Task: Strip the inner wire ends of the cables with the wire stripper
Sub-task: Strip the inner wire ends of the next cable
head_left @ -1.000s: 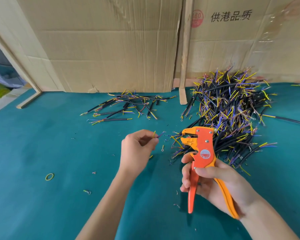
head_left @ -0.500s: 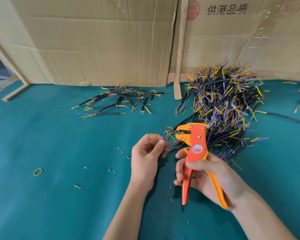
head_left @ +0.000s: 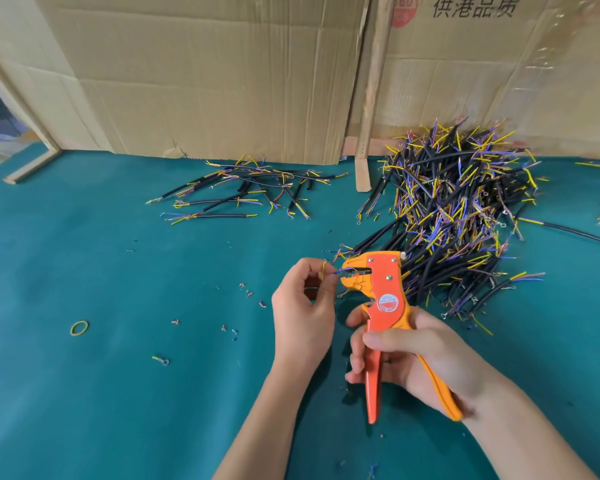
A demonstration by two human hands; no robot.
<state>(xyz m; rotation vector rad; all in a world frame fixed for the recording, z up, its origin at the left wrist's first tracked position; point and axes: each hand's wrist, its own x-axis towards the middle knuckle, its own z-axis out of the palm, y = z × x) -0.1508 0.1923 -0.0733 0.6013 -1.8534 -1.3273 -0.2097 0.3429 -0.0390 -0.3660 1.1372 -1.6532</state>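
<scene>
The left hand (head_left: 303, 306) is pinching a cable's inner wires (head_left: 329, 271) and feeding a blue one into the jaws of the orange wire stripper (head_left: 385, 299), which the right hand (head_left: 413, 358) is gripping by its spread handles above the green table (head_left: 84, 393). The stripping step seems to be starting; next, seating the wire and squeezing the handles is likely called for. The big cable pile (head_left: 465, 209) is lying just behind, and the cardboard (head_left: 475, 6) is reading "供港品质".

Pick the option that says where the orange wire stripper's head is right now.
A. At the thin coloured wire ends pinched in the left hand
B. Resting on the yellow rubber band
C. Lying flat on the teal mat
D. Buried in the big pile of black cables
A: the right hand holds the orange wire stripper upright, its head meeting the thin coloured wire ends pinched by the left hand.
</scene>
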